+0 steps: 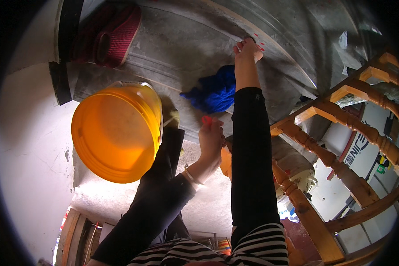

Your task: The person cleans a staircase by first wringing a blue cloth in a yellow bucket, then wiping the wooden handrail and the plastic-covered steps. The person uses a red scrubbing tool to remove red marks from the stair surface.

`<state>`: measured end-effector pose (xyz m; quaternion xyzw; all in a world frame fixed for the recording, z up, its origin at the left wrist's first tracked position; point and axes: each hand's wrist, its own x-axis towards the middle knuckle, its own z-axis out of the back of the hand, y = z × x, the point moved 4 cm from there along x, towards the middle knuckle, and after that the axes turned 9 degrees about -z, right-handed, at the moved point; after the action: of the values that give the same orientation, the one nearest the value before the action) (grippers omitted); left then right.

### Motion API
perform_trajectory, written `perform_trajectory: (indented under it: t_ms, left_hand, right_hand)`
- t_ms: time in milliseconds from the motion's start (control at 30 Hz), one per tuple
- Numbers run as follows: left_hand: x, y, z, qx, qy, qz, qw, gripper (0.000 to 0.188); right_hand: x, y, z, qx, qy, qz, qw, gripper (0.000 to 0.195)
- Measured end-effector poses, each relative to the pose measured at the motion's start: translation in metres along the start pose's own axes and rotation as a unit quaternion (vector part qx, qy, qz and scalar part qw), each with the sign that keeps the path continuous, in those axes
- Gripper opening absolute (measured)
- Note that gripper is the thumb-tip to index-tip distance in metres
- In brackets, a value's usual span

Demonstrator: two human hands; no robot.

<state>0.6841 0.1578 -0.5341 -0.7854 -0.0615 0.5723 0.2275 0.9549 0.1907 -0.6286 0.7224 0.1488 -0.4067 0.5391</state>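
My left hand (211, 141), a bangle at its wrist, is closed on a small red piece (206, 120) that shows at the fingers. My right hand (248, 50) reaches farther out to a grey stair step (173, 36). Its fingers are bent beside several small red scraps (261, 44); whether it pinches one is hidden. A crumpled blue cloth (216, 89) lies on the steps between my hands, partly behind my right forearm. To the left stands a yellow plastic bucket (116, 136) with its mouth towards me and its wire handle down at the side.
A pair of dark red knitted slippers (119, 40) rests on a step at upper left. A white wall (30, 139) bounds the left. On the right runs a wooden stair railing (326, 153) with turned balusters; a white box bearing writing (362, 146) shows behind it.
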Motion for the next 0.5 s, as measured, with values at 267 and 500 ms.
perform_trajectory:
  t_ms: [267, 500]
  left_hand:
    - [0.002, -0.006, 0.001, 0.022, -0.005, -0.017, 1.0, 0.017]
    - [0.002, -0.006, 0.001, 0.003, 0.004, -0.006, 1.0, 0.016]
  right_hand:
    - [-0.008, 0.003, -0.007, -0.105, -0.059, 0.053, 0.991, 0.022]
    - [0.019, -0.01, 0.034, -0.361, -0.082, 0.135, 0.919, 0.02]
